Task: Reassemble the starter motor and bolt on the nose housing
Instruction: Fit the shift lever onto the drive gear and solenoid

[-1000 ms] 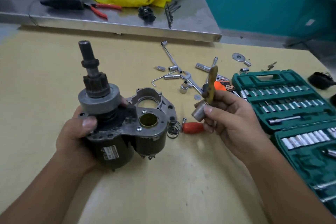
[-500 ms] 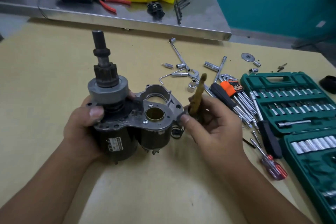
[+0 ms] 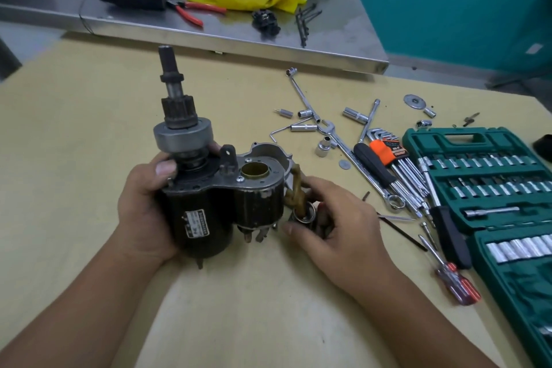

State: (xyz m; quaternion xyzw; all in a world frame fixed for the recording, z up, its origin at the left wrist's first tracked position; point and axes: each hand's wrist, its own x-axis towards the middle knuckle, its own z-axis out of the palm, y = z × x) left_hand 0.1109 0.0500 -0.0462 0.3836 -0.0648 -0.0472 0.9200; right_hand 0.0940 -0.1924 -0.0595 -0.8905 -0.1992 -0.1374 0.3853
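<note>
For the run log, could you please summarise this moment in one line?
left hand grips starter motor | right hand holds plunger

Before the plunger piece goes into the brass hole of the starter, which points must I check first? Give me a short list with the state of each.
1. Starter motor held steady: ok, the left hand grips its black body, upright on the table.
2. Brass bore open and facing up: ok, nothing sits in it.
3. Plunger piece in hand: ok, the right hand holds it low beside the starter motor.
4. Plunger piece lined up over the brass bore: not ok, it is beside and below it.
5. Spring seated on the plunger piece: cannot tell.
6. Nose housing within reach: ok, behind the starter motor.
</note>
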